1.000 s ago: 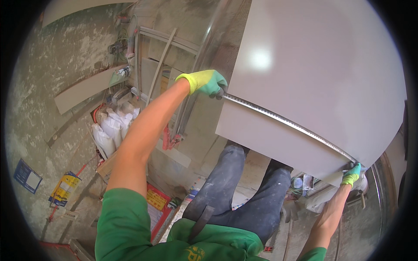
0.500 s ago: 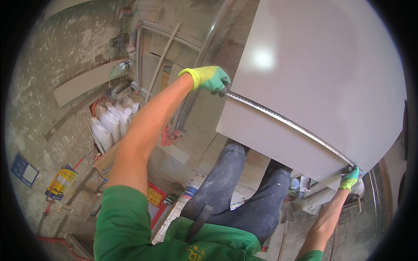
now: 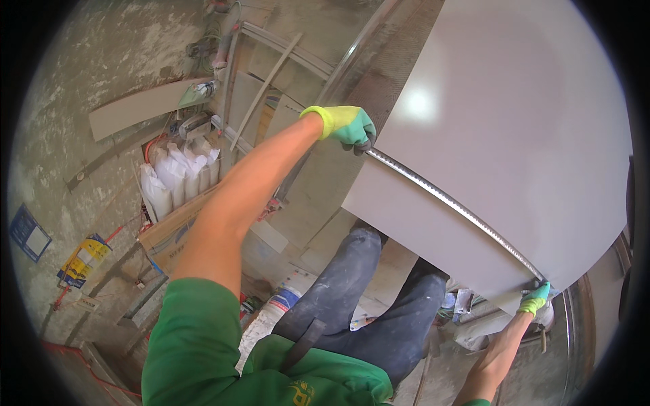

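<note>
Head camera: the left hand, at the upper middle, curls around one end of a silver measuring tape. The tape slants over a big gray board to the lower right, where the right hand holds the other end.

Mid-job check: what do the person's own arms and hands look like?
The left hand wears a glove: yellow-green at the cuff, teal toward the fingers, dark grey at the fingertips. The right hand has a yellow-green and teal one too. The left sleeve is short and green; some green right sleeve shows. Both forearms are bare.
</note>
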Demonstrator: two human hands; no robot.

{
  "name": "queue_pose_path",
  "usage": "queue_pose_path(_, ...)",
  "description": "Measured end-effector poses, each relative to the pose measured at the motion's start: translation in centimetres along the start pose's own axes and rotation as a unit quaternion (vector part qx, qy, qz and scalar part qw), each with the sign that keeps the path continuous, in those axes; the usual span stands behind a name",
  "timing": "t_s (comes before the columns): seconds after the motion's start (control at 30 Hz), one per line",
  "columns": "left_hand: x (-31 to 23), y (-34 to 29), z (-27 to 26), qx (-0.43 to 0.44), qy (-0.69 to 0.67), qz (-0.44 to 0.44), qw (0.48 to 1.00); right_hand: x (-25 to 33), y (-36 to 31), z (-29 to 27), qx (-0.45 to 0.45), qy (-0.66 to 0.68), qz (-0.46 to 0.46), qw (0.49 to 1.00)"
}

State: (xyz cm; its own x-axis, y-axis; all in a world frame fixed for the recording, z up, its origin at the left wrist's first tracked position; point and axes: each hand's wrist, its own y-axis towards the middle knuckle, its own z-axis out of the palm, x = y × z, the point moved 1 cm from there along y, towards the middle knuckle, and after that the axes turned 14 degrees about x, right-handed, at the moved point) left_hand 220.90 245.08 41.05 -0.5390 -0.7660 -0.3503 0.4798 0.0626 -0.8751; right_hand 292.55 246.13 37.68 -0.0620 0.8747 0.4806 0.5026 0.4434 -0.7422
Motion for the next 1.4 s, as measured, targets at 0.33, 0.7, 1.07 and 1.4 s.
queue_pose_path(0.33, 0.7, 0.4, -0.3, 0.016, -0.006, 0.004, 1.0, -0.1, 0.5, -0.3, -0.012, 0.023, -0.002, 1.0)
queue_pose_path(0.7, 0.4, 0.1, -0.1, 0.005, 0.015, 0.0, 1.0, 0.0, 0.1, 0.1, -0.016, 0.008, 0.006, 1.0)
queue_pose_path(1.07, 2.6, 1.3, -0.4, -0.017, 0.125, 0.044, 0.991, -2.8, 1.5, -1.7, 0.014, -0.006, -0.06, 0.998)
queue_pose_path(1.4, 6.3, 1.7, -1.3, -0.083, 0.048, 0.093, 0.991, -1.2, -2.4, 4.5, -0.087, 0.023, -0.041, 0.995)
